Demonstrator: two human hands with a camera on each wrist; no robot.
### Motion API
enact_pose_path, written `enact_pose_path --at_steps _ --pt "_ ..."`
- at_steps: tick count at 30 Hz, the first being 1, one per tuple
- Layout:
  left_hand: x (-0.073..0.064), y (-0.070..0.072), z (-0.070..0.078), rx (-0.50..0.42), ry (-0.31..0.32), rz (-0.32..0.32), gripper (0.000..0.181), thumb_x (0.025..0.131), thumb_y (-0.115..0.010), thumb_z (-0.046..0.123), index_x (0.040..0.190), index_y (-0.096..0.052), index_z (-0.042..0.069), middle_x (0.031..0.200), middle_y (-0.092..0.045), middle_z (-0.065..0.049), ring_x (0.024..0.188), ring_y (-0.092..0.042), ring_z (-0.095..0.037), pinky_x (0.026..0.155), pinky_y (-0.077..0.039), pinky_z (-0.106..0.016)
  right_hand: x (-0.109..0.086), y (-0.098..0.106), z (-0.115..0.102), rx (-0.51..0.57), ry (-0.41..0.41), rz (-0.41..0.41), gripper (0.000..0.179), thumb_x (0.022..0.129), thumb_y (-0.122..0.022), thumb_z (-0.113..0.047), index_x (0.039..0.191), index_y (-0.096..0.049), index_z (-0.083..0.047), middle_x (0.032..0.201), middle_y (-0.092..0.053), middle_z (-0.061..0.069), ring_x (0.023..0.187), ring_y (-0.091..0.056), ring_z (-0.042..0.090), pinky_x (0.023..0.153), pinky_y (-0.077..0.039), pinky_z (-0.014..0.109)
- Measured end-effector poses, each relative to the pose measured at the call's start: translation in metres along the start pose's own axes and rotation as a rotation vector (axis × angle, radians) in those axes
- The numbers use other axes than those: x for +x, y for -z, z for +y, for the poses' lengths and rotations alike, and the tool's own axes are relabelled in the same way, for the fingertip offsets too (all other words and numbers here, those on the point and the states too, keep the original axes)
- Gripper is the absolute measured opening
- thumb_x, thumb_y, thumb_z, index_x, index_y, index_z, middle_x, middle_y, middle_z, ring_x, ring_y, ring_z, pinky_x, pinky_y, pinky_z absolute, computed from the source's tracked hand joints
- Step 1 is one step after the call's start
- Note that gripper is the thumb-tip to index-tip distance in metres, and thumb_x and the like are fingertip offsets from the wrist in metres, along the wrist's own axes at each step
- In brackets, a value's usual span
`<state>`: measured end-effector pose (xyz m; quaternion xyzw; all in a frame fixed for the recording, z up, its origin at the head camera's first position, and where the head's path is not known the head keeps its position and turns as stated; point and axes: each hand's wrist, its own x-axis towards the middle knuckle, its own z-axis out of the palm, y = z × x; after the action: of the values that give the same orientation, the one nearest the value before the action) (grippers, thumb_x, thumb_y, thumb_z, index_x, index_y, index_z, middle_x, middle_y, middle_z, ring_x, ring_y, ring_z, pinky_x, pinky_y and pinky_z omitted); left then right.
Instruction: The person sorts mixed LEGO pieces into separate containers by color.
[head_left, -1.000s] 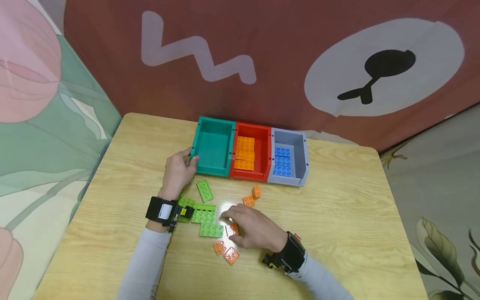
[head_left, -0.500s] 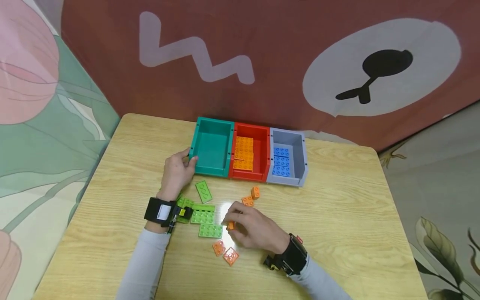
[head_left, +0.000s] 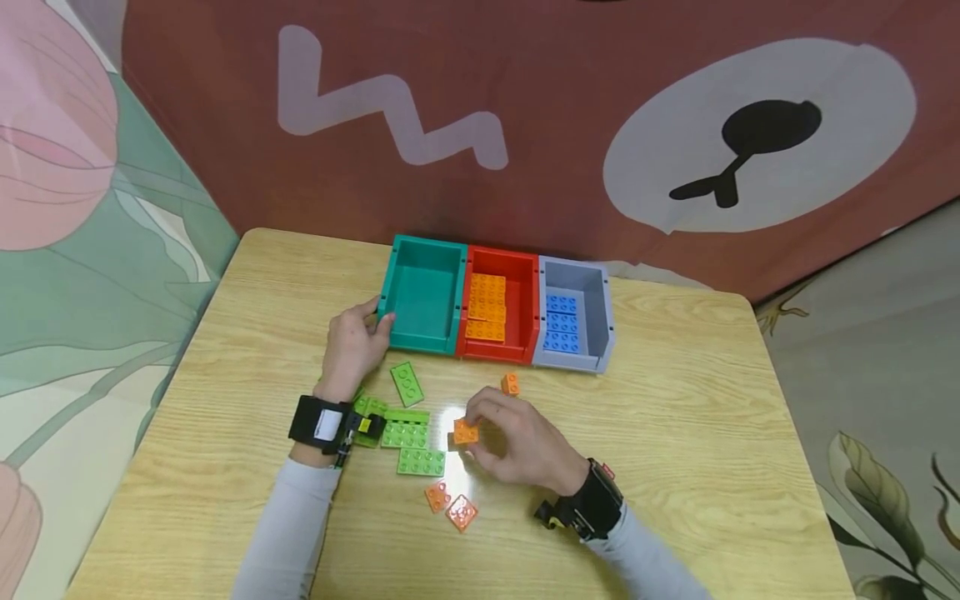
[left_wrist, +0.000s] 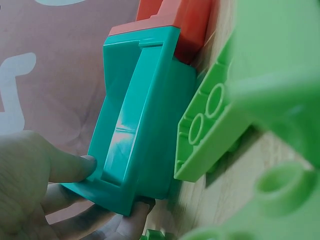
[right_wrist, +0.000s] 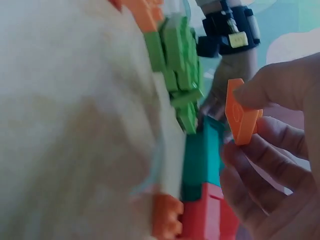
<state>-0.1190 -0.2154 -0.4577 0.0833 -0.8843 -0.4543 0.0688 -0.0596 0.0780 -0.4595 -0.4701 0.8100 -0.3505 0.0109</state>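
My right hand (head_left: 525,446) is pinching one orange brick (head_left: 465,432) between thumb and fingers, narrowed to its width and holding it up off the tabletop (head_left: 675,433). My left hand (head_left: 352,342) is gripping the near-left side of the green box (head_left: 426,292), thumb on the rim and fingers curling underneath.

Judging from how things are lying, I'm partway through. Ahead of my right hand, a block of orange bricks (head_left: 487,308) is sitting in the red box (head_left: 522,308), and a little further right three blue bricks (head_left: 562,322) are resting in the grey box (head_left: 594,317). I'm not seeing any loose blue ones, so that colour is looking finished.

The orange is seemingly nearing its end: besides the piece I'm pinching, a small orange block (head_left: 510,383) is standing just ahead of my right knuckles, and a flat orange pair (head_left: 462,512) is lying nearer me, to that hand's left. I can't tell whether my palm is hiding another.

The green is apparently waiting its turn — a single green brick (head_left: 407,384) is lying just right of my left hand, and the green pile (head_left: 405,431) is spreading between my two hands, partly hiding behind my left wrist.
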Motion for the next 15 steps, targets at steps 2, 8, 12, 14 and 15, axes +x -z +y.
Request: enact_pose_path --at_steps 2,8,12,14,15 --pt "0.0 0.0 0.0 0.0 0.002 -0.001 0.054 0.103 -0.062 0.027 0.148 -0.055 -0.001 0.141 -0.06 -0.028 0.109 -0.072 -0.033 0.09 -0.058 -0.048 0.004 0.009 0.002 -0.013 -0.007 0.0 0.028 0.082 -0.081 -0.015 0.105 -0.066 -0.013 0.11 -0.065 -0.004 0.101 -0.061 0.01 0.091 -0.056 0.028" --pt "0.0 0.001 0.0 -0.005 0.004 -0.003 0.054 0.103 -0.062 0.026 0.149 -0.054 -0.002 0.142 -0.058 -0.028 0.111 -0.071 -0.033 0.091 -0.058 -0.048 0.023 0.04 0.013 -0.031 -0.02 0.003 0.025 0.082 -0.081 -0.009 0.105 -0.07 -0.01 0.108 -0.066 -0.002 0.095 -0.063 0.016 0.086 -0.059 0.031" --pt "0.0 0.001 0.0 -0.005 0.001 -0.007 0.054 0.103 -0.062 0.026 0.149 -0.054 -0.002 0.142 -0.058 -0.027 0.11 -0.071 -0.033 0.092 -0.058 -0.048 0.041 0.06 0.022 -0.079 -0.049 0.015 0.03 0.084 -0.079 -0.008 0.113 -0.072 -0.006 0.111 -0.068 0.002 0.091 -0.063 0.02 0.079 -0.06 0.035" --pt "0.0 0.001 -0.001 -0.003 0.001 -0.012 0.054 0.103 -0.061 0.026 0.149 -0.054 -0.001 0.142 -0.058 -0.027 0.11 -0.071 -0.033 0.091 -0.058 -0.048 0.05 0.068 0.024 -0.123 -0.07 0.012 0.032 0.085 -0.078 -0.009 0.116 -0.073 -0.005 0.112 -0.068 0.004 0.09 -0.064 0.023 0.079 -0.06 0.036" --pt "0.0 0.001 -0.001 -0.003 0.004 -0.014 0.054 0.103 -0.061 0.027 0.149 -0.054 -0.001 0.142 -0.058 -0.027 0.11 -0.071 -0.032 0.091 -0.058 -0.047 0.054 0.072 0.025 -0.147 -0.079 0.008 0.032 0.086 -0.078 -0.01 0.117 -0.073 -0.004 0.112 -0.068 0.005 0.087 -0.063 0.024 0.076 -0.06 0.036"
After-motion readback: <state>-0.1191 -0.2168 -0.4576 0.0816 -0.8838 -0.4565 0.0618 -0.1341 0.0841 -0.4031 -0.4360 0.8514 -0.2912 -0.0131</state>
